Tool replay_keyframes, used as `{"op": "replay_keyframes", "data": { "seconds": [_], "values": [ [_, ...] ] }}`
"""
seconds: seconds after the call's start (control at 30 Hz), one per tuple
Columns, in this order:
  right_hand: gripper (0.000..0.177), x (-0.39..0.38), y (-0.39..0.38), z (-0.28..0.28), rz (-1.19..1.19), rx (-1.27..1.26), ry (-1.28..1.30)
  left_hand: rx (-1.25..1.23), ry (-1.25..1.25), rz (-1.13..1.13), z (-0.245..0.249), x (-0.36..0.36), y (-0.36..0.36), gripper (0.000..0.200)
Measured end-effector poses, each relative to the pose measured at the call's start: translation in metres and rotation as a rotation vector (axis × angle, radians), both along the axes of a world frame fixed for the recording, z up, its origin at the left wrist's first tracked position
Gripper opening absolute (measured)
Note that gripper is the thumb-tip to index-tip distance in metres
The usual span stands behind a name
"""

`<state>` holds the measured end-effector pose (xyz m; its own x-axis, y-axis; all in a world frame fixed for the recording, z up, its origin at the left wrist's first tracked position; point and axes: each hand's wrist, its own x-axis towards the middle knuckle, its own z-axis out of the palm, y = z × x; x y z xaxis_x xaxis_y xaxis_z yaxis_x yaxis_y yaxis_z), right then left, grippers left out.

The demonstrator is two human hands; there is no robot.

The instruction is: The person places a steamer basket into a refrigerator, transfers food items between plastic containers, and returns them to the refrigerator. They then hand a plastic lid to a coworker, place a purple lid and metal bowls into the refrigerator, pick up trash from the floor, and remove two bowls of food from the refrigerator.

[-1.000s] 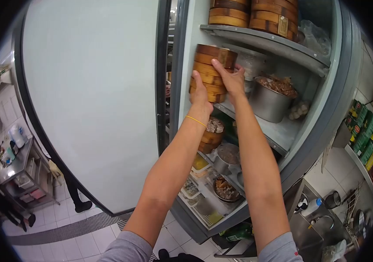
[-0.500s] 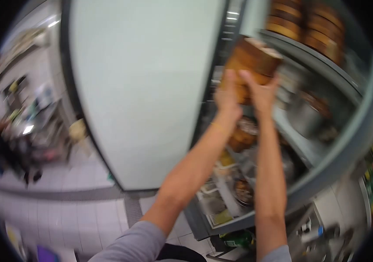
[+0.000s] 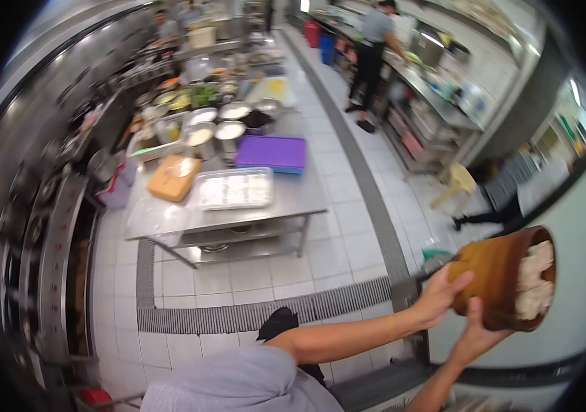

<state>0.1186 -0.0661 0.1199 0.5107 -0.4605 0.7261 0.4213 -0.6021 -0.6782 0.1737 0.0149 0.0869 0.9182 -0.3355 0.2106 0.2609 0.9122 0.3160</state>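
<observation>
My left hand [image 3: 437, 295] and my right hand [image 3: 476, 336] are both closed around a brown bamboo steamer basket [image 3: 488, 278] at the right of the view. The left grips its upper near end, the right supports it from below. The steamer basket is tilted, its open end turned to the right. Pale, lumpy food [image 3: 535, 281] shows inside that end; I cannot make out its kind.
A steel table [image 3: 286, 216] at left centre bears a white lidded tray [image 3: 235, 189], a purple-lidded box [image 3: 270, 152], an orange-brown block [image 3: 173, 177] and several food pots. A co-worker [image 3: 373, 58] stands at the far counter. A pale door panel [image 3: 499, 347] is behind my hands.
My view has swung left from the open refrigerator shelves toward the kitchen. Both hands still hold the steamer basket, which has come away from the shelves and now appears farther right and lower.
</observation>
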Motion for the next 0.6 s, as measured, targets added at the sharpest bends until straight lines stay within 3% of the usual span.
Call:
{"op": "replay_keyframes", "data": {
  "seconds": [0.1, 0.17, 0.23, 0.3, 0.43, 0.47, 0.5, 0.6],
  "values": [
    [0.096, 0.018, 0.103, -0.049, 0.307, 0.105, 0.178, 0.040, 0.076, 0.199, -0.054, 0.005, 0.118, 0.074],
    [0.108, 0.032, 0.162, -0.101, 0.458, 0.079, 0.122, 0.063, 0.112, 0.353, -0.085, -0.007, 0.196, 0.082],
    [0.106, 0.029, 0.238, -0.126, 0.664, 0.147, 0.146, 0.099, 0.160, 0.550, -0.113, -0.025, 0.269, 0.089],
    [0.102, 0.009, 0.320, -0.122, 0.970, 0.475, 0.354, 0.144, 0.216, 0.654, -0.132, -0.056, 0.342, 0.090],
    [0.098, -0.004, 0.410, -0.202, 1.193, 0.248, 0.592, 0.193, 0.278, 0.834, -0.184, -0.105, 0.448, 0.092],
    [0.102, -0.007, 0.428, -0.216, 1.216, 0.144, 0.548, 0.214, 0.315, 0.879, -0.191, -0.118, 0.466, 0.092],
    [0.117, -0.014, 0.446, -0.225, 1.242, 0.235, 0.658, 0.217, 0.322, 0.874, -0.197, -0.127, 0.484, 0.092],
    [0.141, -0.020, 0.472, -0.259, 1.135, -0.002, 0.642, 0.206, 0.392, 0.927, -0.208, -0.136, 0.509, 0.095]
  ]
}}
